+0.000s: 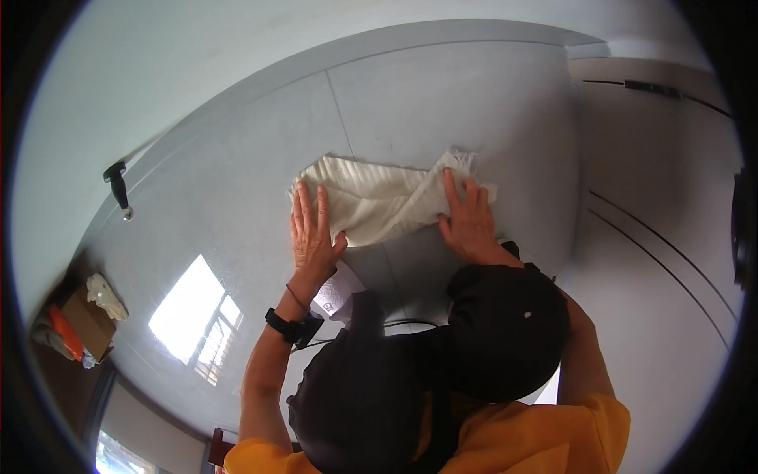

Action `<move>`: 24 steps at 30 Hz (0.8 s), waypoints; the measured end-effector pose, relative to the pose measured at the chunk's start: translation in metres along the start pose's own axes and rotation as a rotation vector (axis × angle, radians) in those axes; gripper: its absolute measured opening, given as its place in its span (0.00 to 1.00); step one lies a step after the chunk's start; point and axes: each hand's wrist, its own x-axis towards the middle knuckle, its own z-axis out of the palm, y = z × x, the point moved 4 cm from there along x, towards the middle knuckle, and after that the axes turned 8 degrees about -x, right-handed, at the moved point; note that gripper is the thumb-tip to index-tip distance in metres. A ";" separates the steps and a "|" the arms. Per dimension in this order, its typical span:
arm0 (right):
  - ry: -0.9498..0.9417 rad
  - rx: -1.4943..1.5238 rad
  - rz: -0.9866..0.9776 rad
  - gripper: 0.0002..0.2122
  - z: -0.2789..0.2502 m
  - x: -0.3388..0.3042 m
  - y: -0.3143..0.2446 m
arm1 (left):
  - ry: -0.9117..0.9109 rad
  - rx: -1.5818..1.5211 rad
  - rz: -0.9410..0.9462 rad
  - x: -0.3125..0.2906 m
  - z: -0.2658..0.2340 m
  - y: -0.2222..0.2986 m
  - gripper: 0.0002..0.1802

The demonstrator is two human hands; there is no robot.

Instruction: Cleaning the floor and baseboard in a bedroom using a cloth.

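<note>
A cream cloth (377,199) with a frayed, fringed end lies on the grey tiled floor, wrinkled and folded over diagonally towards its right end. My left hand (313,237) rests on its left end, the fingers stretched forward and the thumb apart. At the right end my right hand (472,223) presses down with spread fingers, close to the fringe. Neither hand grips anything visible. A black band with a dark device (294,325) is on my left wrist. My dark-clothed knees (509,332) rise below the cloth.
Grey floor (442,95) stretches around the cloth, with bright window light reflected at left. At far left stands an open cardboard box (88,320) beside a pale crumpled thing. A black handle (118,189) sits near the left wall. White panels (655,197) with dark lines border the right.
</note>
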 end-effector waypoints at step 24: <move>0.071 0.649 -0.312 0.22 0.010 0.080 -0.085 | -0.046 -1.083 0.159 0.054 0.040 0.031 0.56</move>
